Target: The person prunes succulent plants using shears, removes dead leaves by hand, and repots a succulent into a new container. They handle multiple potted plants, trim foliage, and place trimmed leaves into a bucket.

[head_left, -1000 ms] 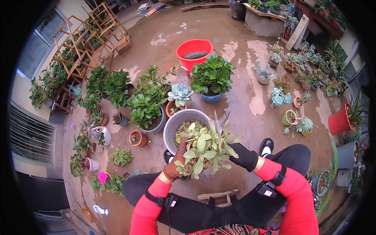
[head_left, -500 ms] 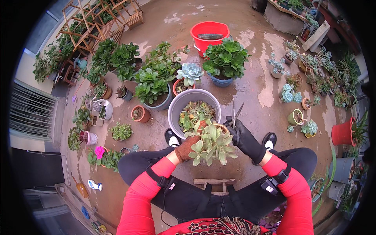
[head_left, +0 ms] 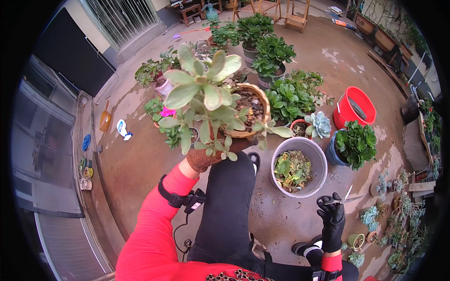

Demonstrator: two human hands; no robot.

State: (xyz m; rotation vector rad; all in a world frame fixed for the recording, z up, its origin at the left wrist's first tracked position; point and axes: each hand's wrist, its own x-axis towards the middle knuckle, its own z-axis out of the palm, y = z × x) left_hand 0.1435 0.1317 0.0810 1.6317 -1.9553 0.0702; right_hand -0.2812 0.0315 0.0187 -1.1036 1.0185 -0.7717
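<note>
My left hand [head_left: 202, 160], in a brown glove, is raised and closed around a potted succulent [head_left: 208, 96]. The plant's pale thick leaves lean toward the left, and dark soil shows inside the tan pot [head_left: 266, 110]. The leaves and pot hide most of my left fingers. Off to the right, my right hand [head_left: 333, 222], in a black glove, grips scissors [head_left: 348, 200] by the handles with their blades spread. Between the hands stands a grey bucket [head_left: 320, 167] with yellow-green leaves [head_left: 293, 169] lying at its bottom.
Beyond the grey bucket are a red bucket [head_left: 364, 104], a blue-potted leafy plant [head_left: 355, 145] and a pale rosette succulent [head_left: 319, 124]. Several potted succulents [head_left: 398, 220] line the right. A white spray bottle [head_left: 123, 129] and an orange dustpan [head_left: 106, 117] lie at left.
My left hand has lifted the potted succulent up and left, away from the grey bucket. My right hand has moved apart to the right with the scissors. The view has turned left.
</note>
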